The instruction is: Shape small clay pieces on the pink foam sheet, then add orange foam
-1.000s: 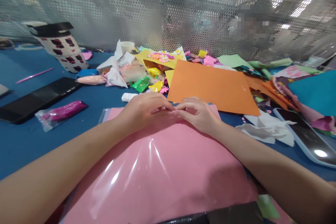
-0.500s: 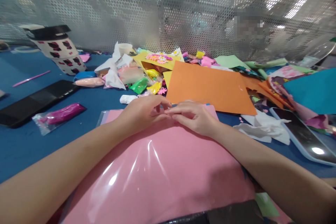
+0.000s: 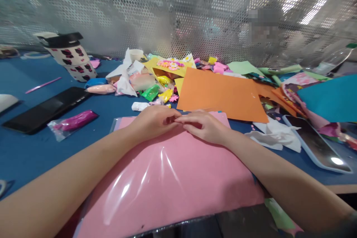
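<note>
A clear plastic sleeve [image 3: 173,178] filled with pink paper lies in front of me, its glossy face catching streaks of light. At its far edge my left hand [image 3: 154,122] is closed, fingers curled and thumb pressed toward the fingertips on the sleeve's edge. My right hand [image 3: 205,126] meets it there, its fingers pinched together at the same edge. The fingertips of both hands touch or nearly touch, and they hide exactly what part of the plastic lies between them. Just past the hands is a sheet of orange paper [image 3: 220,95].
Left on the blue table [image 3: 36,160] are a patterned cup [image 3: 75,59], a black phone-like slab [image 3: 46,109] and a magenta clay packet [image 3: 79,121]. Clay packets and paper scraps pile up behind. Crumpled tissue [image 3: 279,134] and a phone [image 3: 318,143] lie right. A perforated metal screen [image 3: 134,11] stands behind.
The view has shifted slightly, so things on the left appear farther right. My left fingers have drawn closer together at the sleeve's edge; the right hand is nearly unchanged.
</note>
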The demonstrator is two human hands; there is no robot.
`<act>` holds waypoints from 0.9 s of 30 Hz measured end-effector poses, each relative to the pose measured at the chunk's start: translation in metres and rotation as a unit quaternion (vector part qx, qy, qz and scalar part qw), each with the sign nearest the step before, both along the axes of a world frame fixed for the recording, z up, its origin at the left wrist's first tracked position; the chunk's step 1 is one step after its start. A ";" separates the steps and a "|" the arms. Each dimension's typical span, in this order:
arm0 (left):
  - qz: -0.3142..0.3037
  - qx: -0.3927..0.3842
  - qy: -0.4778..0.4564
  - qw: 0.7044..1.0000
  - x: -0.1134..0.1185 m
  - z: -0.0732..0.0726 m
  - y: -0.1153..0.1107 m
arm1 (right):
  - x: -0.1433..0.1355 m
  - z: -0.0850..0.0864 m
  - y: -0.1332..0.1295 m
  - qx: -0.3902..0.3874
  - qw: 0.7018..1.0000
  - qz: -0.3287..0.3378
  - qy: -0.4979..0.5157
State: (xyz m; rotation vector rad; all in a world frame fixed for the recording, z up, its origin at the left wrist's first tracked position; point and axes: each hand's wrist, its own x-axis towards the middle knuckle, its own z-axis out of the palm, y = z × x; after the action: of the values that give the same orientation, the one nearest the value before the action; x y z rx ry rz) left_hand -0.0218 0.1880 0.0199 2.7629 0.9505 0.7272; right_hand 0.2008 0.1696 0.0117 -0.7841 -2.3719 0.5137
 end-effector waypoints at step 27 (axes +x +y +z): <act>0.067 0.004 -0.055 0.996 -0.001 -0.006 0.010 | -0.001 0.001 0.005 -0.010 0.997 -0.045 -0.066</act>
State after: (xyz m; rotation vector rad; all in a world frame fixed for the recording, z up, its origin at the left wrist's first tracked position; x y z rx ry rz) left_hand -0.0231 0.1977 0.0136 2.6538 1.1214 0.8945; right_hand 0.1995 0.1742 0.0129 -0.9562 -2.4412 0.4617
